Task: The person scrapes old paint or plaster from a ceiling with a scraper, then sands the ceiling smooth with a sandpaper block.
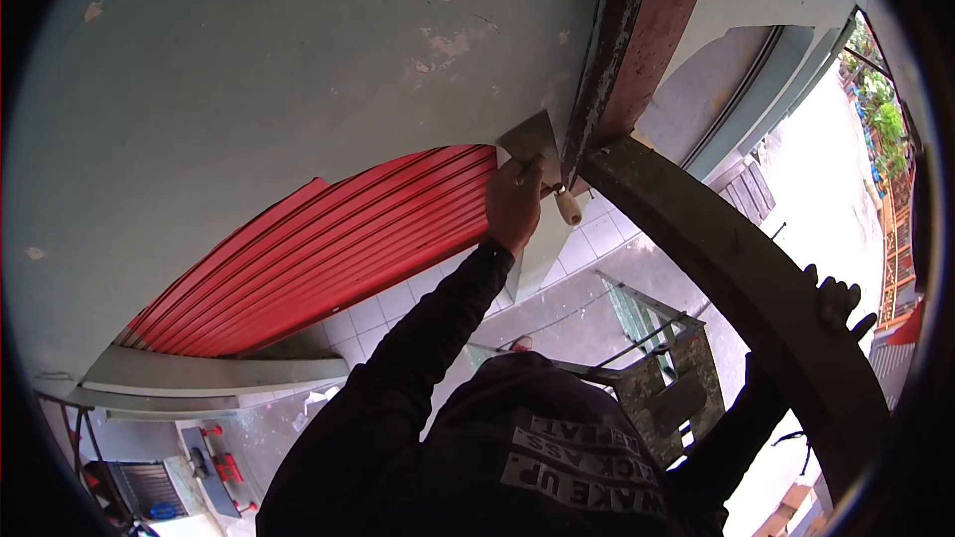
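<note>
My left hand (514,204) is raised to the pale green wall (328,70), its fingers closed on a trowel. The trowel's flat metal blade (535,135) lies against or very near the wall, beside a reddish-brown vertical post (652,35) with worn paint. Its short wooden handle (568,207) sticks out to the right of my fingers. My right hand (839,304), dark against the light, grips the far edge of a long brown beam (736,244) with the fingers curled over it. Most of that palm is hidden behind the beam.
A red roll-up shutter (328,249) spans the wall below. Far beneath me are a tiled floor (398,303) and a paint-marked metal frame with a platform (676,388). A bench with red parts (214,472) stands lower left. Plants (880,119) and a fence line the bright street at right.
</note>
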### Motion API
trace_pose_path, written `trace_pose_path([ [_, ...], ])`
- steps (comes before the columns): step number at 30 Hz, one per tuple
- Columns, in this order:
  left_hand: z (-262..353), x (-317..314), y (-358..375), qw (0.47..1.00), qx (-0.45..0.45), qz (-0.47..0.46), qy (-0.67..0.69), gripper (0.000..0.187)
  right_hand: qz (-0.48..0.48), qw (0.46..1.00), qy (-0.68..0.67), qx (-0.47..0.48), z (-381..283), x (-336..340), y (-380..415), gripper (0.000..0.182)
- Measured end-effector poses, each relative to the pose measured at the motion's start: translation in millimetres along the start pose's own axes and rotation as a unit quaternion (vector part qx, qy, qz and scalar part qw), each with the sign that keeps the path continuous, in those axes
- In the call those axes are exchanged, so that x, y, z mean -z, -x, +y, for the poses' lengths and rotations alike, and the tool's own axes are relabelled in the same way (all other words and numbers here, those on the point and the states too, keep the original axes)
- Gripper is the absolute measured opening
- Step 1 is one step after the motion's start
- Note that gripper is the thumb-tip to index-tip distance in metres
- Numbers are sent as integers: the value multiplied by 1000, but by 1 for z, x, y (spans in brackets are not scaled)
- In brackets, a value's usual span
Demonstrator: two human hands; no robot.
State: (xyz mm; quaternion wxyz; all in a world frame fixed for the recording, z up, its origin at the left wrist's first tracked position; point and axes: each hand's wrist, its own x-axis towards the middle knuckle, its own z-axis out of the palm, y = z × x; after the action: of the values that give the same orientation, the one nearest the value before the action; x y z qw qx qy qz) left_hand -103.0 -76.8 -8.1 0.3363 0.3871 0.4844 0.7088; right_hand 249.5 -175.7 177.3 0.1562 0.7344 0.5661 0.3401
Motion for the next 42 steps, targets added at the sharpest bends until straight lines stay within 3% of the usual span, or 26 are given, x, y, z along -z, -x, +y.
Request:
trace_pose_path([
  [1,17,-3,-7,1000,4,-16,11,27,2,1000,-12,-3,-1,3,0,65],
  [2,35,-6,-16,999,8,-33,22,27,221,973,-47,38,-1,-23,1,64],
  [4,40,-5,-20,998,16,-51,17,26,423,899,-84,77,3,-51,3,63],
  [8,-17,17,4,997,51,-41,-48,26,405,909,-57,81,9,-67,4,61],
  [10,-33,22,6,995,61,-43,-63,25,208,977,-35,41,8,-49,4,61],
  [11,-34,24,3,995,60,-52,-63,25,6,1000,-29,-1,1,-13,1,61],
  [13,-25,23,0,993,58,-68,-80,24,-197,980,-14,-35,0,8,-2,62],
  [15,10,12,-10,988,50,-88,-119,24,-63,998,12,-22,1,-15,2,62],
  [17,24,3,-15,991,33,-75,-108,25,161,987,19,14,6,-50,6,62],
  [18,26,0,-15,992,24,-70,-104,25,211,977,21,22,4,-57,5,62],
  [20,21,13,-11,967,-73,-69,-232,24,267,963,20,34,6,-63,2,63],
  [21,19,21,-7,945,-123,-70,-295,24,280,959,21,36,7,-65,0,63],
  [24,23,43,21,993,6,-76,-87,29,305,951,25,49,9,-71,-2,63],
  [27,74,75,29,952,18,-100,-289,27,318,946,30,61,12,-78,-3,64],
  [30,132,82,25,864,-124,-113,-474,34,335,939,30,69,16,-84,-2,64],
  [35,164,74,-6,712,-373,-148,-577,45,385,919,7,85,24,-92,-4,65],
  [37,165,70,-11,671,-374,-168,-618,43,403,911,1,90,25,-93,-5,65],
  [39,172,53,-5,666,-252,-189,-676,37,399,912,-5,89,25,-95,-5,65],
  [42,148,33,-24,649,-276,-225,-672,34,363,928,-18,84,24,-100,-2,65],
])
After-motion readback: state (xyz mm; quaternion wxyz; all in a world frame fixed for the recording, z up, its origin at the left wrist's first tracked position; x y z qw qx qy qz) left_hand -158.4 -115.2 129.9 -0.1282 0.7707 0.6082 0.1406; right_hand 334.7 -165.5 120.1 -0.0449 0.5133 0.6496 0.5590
